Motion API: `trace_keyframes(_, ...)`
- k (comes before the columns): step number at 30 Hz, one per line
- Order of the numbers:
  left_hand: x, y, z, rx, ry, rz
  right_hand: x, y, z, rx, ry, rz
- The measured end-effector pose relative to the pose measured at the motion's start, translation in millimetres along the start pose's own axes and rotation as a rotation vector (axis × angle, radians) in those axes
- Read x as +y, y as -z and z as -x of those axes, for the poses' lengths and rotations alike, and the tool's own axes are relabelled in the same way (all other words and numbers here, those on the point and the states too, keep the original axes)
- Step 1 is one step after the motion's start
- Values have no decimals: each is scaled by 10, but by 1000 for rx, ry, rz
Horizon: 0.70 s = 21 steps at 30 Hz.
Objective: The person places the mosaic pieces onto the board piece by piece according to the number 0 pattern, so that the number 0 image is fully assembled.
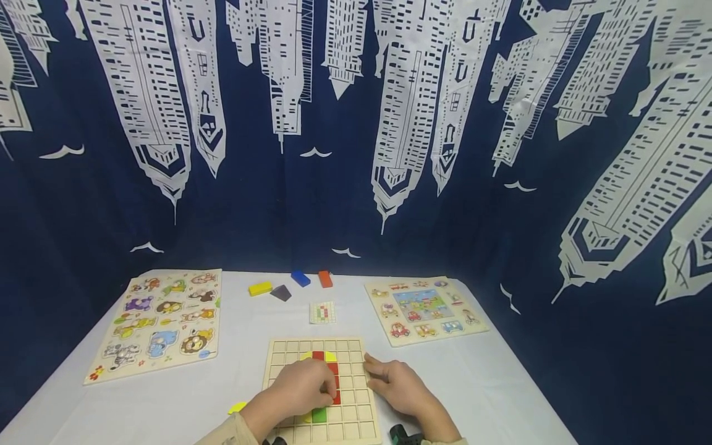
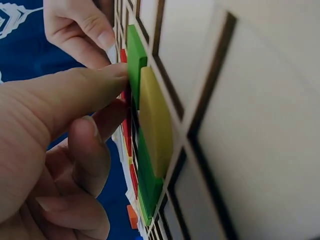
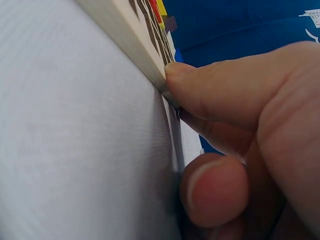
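Note:
A wooden grid board (image 1: 356, 416) lies flat, with red, green and yellow tiles in some squares. My left hand (image 1: 303, 384) is over its middle, thumb and forefinger pinching a red tile (image 2: 126, 92) beside a green tile (image 2: 136, 55). Much of that red tile is hidden by the fingertips. Closer to the left wrist camera lies a yellow tile (image 2: 154, 117) with a curved edge, next to another green tile (image 2: 149, 182). Along the board's right edge, my right hand (image 1: 402, 384) rests with its thumb and fingertips touching the side.
Behind the board lies a small pattern card (image 1: 322, 313). Farther back are yellow (image 1: 260, 288), dark (image 1: 281, 292), blue (image 1: 300, 279) and red blocks (image 1: 325, 279). Picture puzzles flank them: animals (image 1: 161, 321) left, vehicles (image 1: 425, 309) right. One yellow piece (image 1: 237, 408) lies left of the board.

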<state>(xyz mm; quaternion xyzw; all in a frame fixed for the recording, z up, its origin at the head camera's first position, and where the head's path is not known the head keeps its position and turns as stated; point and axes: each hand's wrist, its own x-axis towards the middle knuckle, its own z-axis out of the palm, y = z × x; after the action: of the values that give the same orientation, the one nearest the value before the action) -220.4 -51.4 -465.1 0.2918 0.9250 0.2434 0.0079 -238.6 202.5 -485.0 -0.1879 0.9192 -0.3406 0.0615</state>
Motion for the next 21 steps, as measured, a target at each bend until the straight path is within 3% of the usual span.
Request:
trace_keyframes(6, -31, 12, 48, 25, 4, 19, -8, -18, -2, 0, -11, 6)
trace_keyframes(10, -183, 169, 229, 72, 41, 42, -22, -27, -14, -1, -10, 15)
trace_keyframes(13, -370, 354, 453, 103, 163, 62, -31, -29, -24, -2, -1, 25)
trace_keyframes(17, -681, 551, 761, 157, 375, 83, -25, -23, -29, -7, -4, 28)
trace_keyframes(21, -995, 595, 973, 243, 514, 120, 1, -17, -30, -7, -11, 34)
